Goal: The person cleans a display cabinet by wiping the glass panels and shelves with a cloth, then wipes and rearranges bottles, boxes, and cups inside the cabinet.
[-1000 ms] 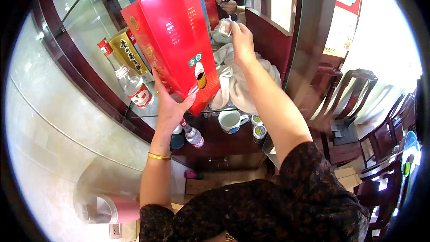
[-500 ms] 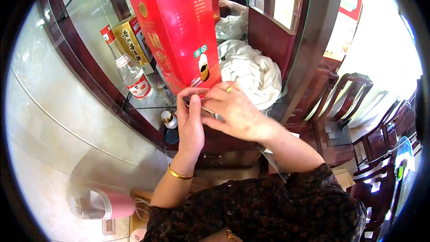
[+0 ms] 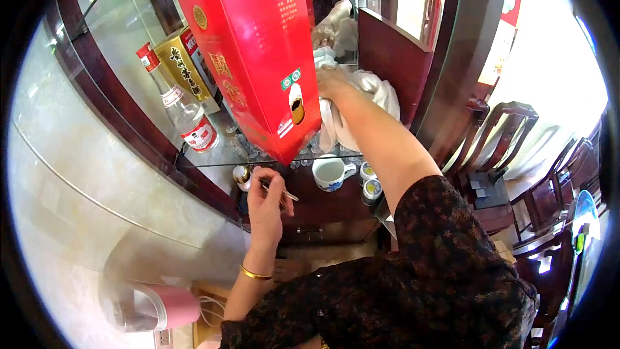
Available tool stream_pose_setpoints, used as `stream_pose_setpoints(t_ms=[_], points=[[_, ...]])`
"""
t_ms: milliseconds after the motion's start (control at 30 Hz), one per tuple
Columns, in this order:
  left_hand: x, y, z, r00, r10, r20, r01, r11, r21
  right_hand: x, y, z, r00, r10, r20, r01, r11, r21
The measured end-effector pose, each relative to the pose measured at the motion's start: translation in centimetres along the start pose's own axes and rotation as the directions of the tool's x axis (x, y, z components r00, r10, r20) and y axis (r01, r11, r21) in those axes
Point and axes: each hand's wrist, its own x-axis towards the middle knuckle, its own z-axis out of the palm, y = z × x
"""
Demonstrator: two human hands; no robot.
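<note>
My left hand [image 3: 266,199] is closed around a thin, light-coloured flat piece [image 3: 287,195] below the glass shelf's front edge; most of the piece is hidden by my fingers. My right hand [image 3: 332,84] reaches deep onto the shelf and is closed on a bunched white cloth [image 3: 374,90], its fingertips partly hidden. Left of that hand a tall red box [image 3: 265,58] stands on the shelf, printed with gold characters. Under the shelf edge, a white cup [image 3: 328,173] with a blue pattern sits between my hands.
A clear bottle with a red cap [image 3: 187,113] and a gold box [image 3: 187,68] stand left on the glass shelf [image 3: 219,158]. Small glasses line its front. Small round jars [image 3: 371,187] sit beside the cup. A mirror is behind; dark wooden chairs [image 3: 494,155] stand at right.
My hands have parted. The right one has moved from the left hand to the white cloth, which has shifted. My left hand has lowered slightly, keeping the thin piece. The cup has come into view.
</note>
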Motion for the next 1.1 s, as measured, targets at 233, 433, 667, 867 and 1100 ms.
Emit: stream_pose_setpoints(t_ms=[233, 433, 667, 867, 1100], points=[[0.1, -2.5, -0.7, 0.996, -0.091, 0.006, 0.091, 0.995, -0.037, 3.8, 2.5, 1.5, 0.962, -0.23, -0.145, 0.183, 0.943, -0.279], [-0.1, -2.9, -1.3, 0.992, -0.124, -0.007, 0.124, 0.992, -0.001, 2.2, 3.1, 1.1, 0.961, 0.0, -0.275, -0.067, 0.97, -0.235], [-0.5, -2.6, -0.3, 0.995, -0.063, 0.073, 0.066, 0.997, -0.039, 0.0, 2.7, 0.9, 0.98, 0.1, -0.172, -0.141, 0.959, -0.246], [-0.4, 0.2, 4.0, 0.959, 0.126, 0.254, -0.162, 0.979, 0.125, -7.4, 0.3, 0.6, 0.99, -0.124, -0.061, 0.077, 0.862, -0.501], [4.9, 4.8, 10.9, 0.841, 0.203, 0.501, -0.309, 0.941, 0.138, -13.6, -0.3, 1.6, 0.967, -0.055, -0.249, 0.099, 0.98, 0.17]])
